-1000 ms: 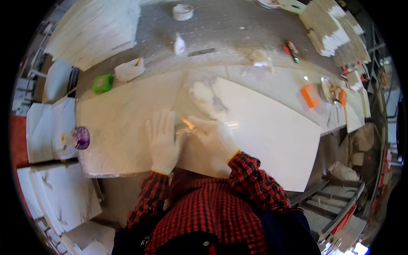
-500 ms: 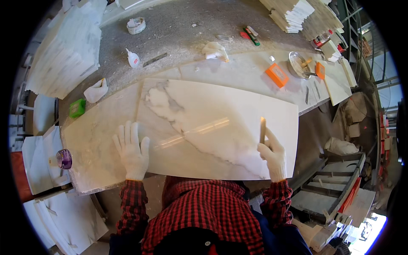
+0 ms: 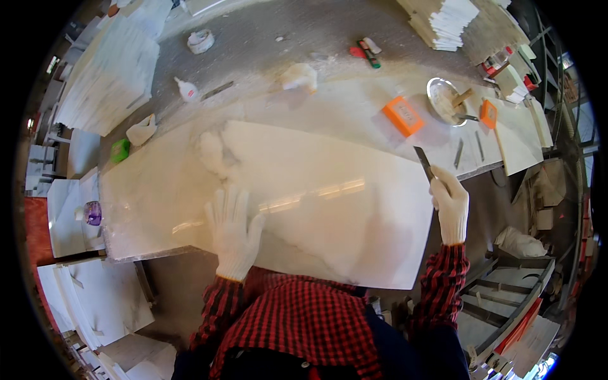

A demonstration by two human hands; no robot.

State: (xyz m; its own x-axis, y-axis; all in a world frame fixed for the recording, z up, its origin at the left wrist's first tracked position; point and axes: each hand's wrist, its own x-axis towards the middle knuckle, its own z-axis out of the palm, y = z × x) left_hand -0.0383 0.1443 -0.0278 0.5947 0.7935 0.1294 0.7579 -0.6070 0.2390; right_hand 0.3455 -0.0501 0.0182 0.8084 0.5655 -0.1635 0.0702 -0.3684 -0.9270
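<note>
The person's head and checked red shirt [image 3: 316, 323] are filling the lower middle of the view and hiding the near edge of the marble slab [image 3: 329, 190] around six o'clock; the workbench [image 3: 304, 38] is bending away toward the rim, and the stacks at twelve to one o'clock are cut off by the frame. The left hand [image 3: 233, 228], gloved in white, is lying flat on the slab with fingers spread wide, holding nothing. The right hand [image 3: 449, 206], also gloved, is sitting at the slab's right edge, at about three o'clock, closed round the lower end of a thin dark blade [image 3: 424, 163]; the handle is hidden inside the glove and its form cannot be made out. The blade is pointing up and slightly left, toward eleven o'clock, its tip nearing the orange block [image 3: 403, 116]. The slab's long axis is running from nine o'clock toward four o'clock, tilted slightly down to the right. A metal bowl [image 3: 446, 101] is standing beyond the block, its contents unclear.
</note>
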